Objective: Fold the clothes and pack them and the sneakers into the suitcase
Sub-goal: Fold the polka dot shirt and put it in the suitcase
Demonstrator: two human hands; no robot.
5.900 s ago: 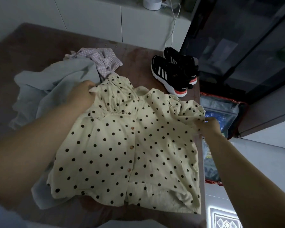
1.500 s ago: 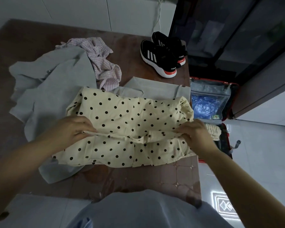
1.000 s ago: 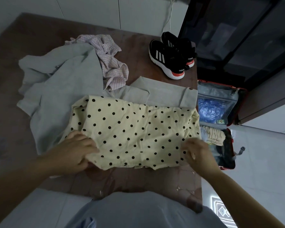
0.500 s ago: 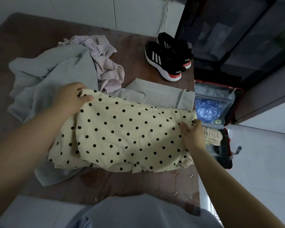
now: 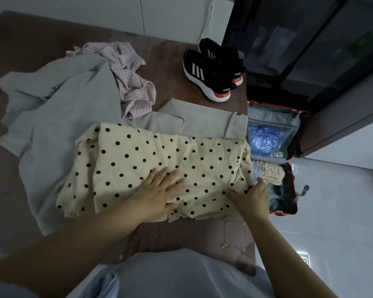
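Note:
A cream polka-dot blouse point(image 5: 151, 160) lies folded into a wide band near the table's front edge. My left hand point(image 5: 157, 194) rests flat on its middle, fingers spread. My right hand point(image 5: 251, 195) presses on the blouse's right end at the table edge, fingers open. A grey garment point(image 5: 58, 117) lies spread under and to the left of the blouse. A pink checked garment point(image 5: 131, 82) is crumpled behind it. A beige folded piece point(image 5: 202, 121) lies behind the blouse. Two black sneakers point(image 5: 211, 72) stand at the far right corner. The open red suitcase point(image 5: 293, 153) lies on the floor to the right.
The brown table point(image 5: 30, 39) reaches a white wall at the back. A dark glass cabinet point(image 5: 310, 50) stands behind the suitcase. Inside the suitcase are a blue plastic bag point(image 5: 265, 138) and a cream ruffled garment point(image 5: 269, 172). White floor tiles lie to the right.
The blouse went from spread open to folded in half, then its left part was folded over. Both hands have let go of its edges and now lie flat on it.

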